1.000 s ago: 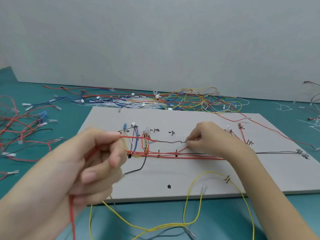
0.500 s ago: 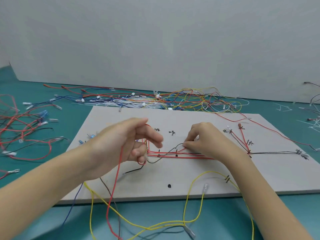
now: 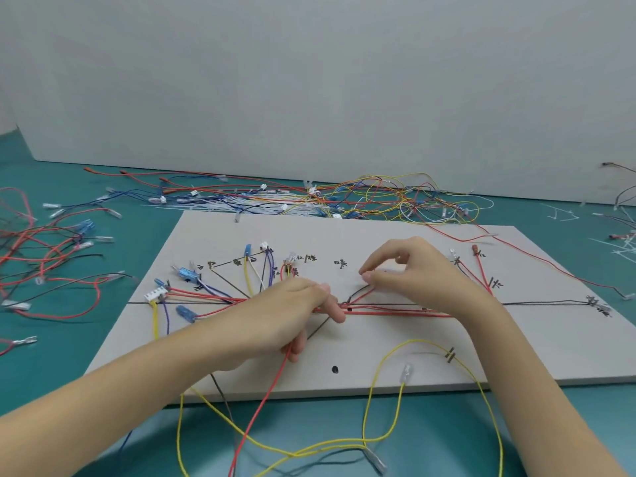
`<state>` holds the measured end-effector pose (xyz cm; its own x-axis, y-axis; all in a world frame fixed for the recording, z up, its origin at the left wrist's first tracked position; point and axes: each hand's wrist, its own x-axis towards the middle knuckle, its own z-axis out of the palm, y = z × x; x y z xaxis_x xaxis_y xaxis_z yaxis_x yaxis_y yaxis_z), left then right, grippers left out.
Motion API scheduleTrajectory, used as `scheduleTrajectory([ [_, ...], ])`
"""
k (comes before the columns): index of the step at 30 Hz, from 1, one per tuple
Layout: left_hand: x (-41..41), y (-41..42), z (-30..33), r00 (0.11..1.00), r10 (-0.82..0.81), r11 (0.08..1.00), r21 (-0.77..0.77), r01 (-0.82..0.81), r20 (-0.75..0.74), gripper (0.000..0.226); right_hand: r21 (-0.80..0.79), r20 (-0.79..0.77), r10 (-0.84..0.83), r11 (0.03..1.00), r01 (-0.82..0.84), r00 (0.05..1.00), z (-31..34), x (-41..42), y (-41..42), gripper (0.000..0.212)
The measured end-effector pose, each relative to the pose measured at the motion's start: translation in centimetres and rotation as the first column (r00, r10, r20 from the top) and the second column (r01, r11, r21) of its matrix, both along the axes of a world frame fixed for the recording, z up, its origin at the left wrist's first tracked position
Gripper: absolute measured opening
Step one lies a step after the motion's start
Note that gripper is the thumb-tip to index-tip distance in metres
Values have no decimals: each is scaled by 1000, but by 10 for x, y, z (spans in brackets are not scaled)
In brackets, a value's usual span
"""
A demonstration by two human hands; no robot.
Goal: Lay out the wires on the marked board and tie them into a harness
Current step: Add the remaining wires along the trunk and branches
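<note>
The grey marked board (image 3: pixel 395 352) lies on the teal table, with drawn lines and labels. A bundle of red wires (image 3: pixel 395 312) runs along its middle line, and short coloured wires with connectors fan out at the left (image 3: pixel 192 290). My left hand (image 3: pixel 292 315) rests on the bundle at mid-board, fingers curled round a red wire (image 3: pixel 265 397) that trails off the front edge. My right hand (image 3: pixel 409 273) hovers just right of it, thumb and forefinger pinching the end of a red wire above the bundle. A yellow wire (image 3: pixel 389 359) loops over the front edge.
Piles of loose wires lie behind the board (image 3: pixel 361 201) and at the table's left (image 3: pixel 44 246). White cable ties (image 3: pixel 619 246) are scattered at the right. A grey wall stands behind. Yellow, red and dark wires hang over the table's front (image 3: pixel 309 452).
My left hand has moved from near my body forward and right onto the bundle, pulling the red wire along it. The connectors at the board's left are now uncovered. My right hand's fingers have lifted slightly.
</note>
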<state>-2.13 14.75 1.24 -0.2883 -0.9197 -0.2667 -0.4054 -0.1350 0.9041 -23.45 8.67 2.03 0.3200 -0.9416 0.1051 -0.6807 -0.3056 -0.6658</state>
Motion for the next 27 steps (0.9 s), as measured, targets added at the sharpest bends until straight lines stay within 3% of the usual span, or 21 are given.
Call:
scheduleTrajectory([
  [4, 9, -6, 9, 980, 119, 985, 141, -97, -159, 46, 74, 75, 74, 994, -79, 994, 3, 3, 5, 12],
  [7, 19, -14, 16, 914, 221, 962, 230, -146, -341, 42, 142, 46, 100, 984, -105, 994, -4, 11, 7, 14],
  [10, 25, -18, 20, 871, 263, 950, 271, -157, -415, 43, 118, 24, 118, 986, -120, 993, -8, 17, 6, 10],
  [20, 23, -14, 14, 867, 265, 944, 295, -145, -422, 45, 18, -35, 49, 999, -48, 998, -10, 19, 7, 18],
  [27, 23, -15, 16, 854, 272, 946, 284, -154, -444, 47, 9, -167, 95, 995, -95, 981, -9, 23, 11, 5],
])
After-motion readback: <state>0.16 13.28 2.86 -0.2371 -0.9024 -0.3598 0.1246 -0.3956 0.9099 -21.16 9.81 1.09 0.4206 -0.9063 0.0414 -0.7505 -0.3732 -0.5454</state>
